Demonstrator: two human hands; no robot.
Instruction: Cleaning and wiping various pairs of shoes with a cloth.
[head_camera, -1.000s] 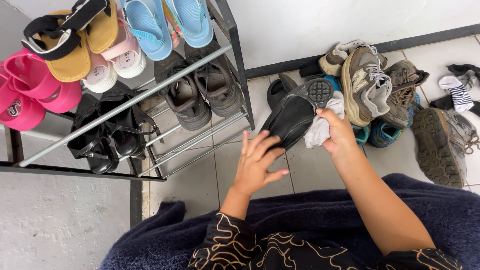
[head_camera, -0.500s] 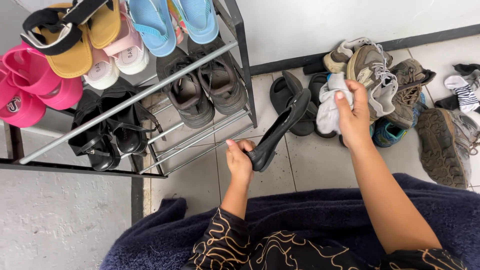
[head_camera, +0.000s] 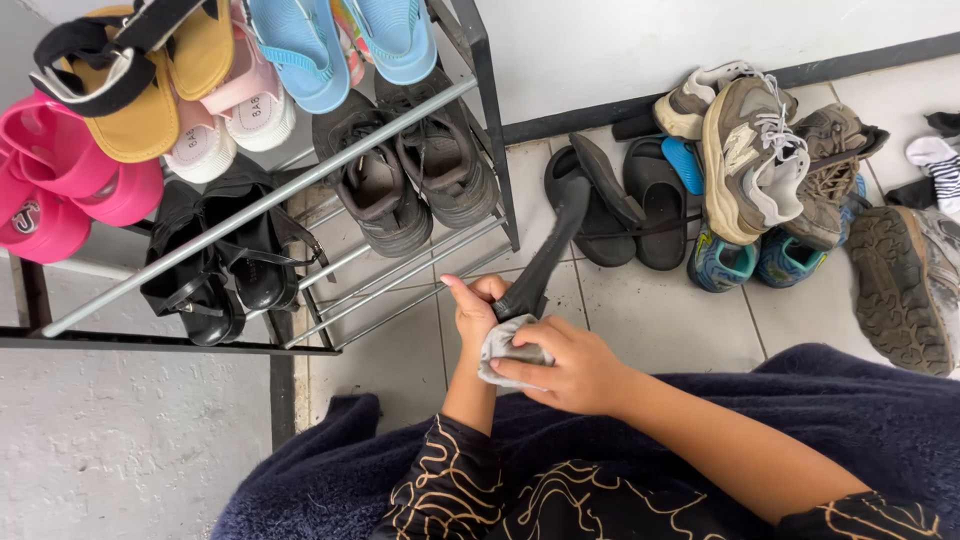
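Black shoe: a black flat shoe (head_camera: 548, 255) is being held on edge, heel end down in the person's grip, toe end pointing up and away towards the rack's right post.
Landmark: the metal shoe rack (head_camera: 300, 185) is standing at the left of the tiled floor (head_camera: 660, 320); everything below is placed from it.
Left hand: the left hand (head_camera: 478, 310) is sitting just in front of the rack's lower right corner, fingers clamped round the heel end of the black flat shoe, thumb sticking up.
Right hand: the right hand (head_camera: 562, 368) is lying just right of the left hand, fingers pressed together on a grey-white cloth (head_camera: 505, 350), which is touching the bottom end of the shoe.
Change: half a second ago the right hand was reaching out to the shoe pile with the cloth, well apart from the left; it is now lying against the left hand, and the shoe is standing steeper.
On the rack: pink clogs (head_camera: 60, 185), yellow sandals (head_camera: 150, 90), blue slippers (head_camera: 350, 40), dark sandals (head_camera: 410, 170) and black strappy shoes (head_camera: 225, 255) are resting on its bars.
Right of the rack: black slides (head_camera: 620, 195) and grey sneakers (head_camera: 755, 150) are lying in a heap by the wall.
Lap: a dark blue fleece blanket (head_camera: 860, 420) is covering the person's knees.
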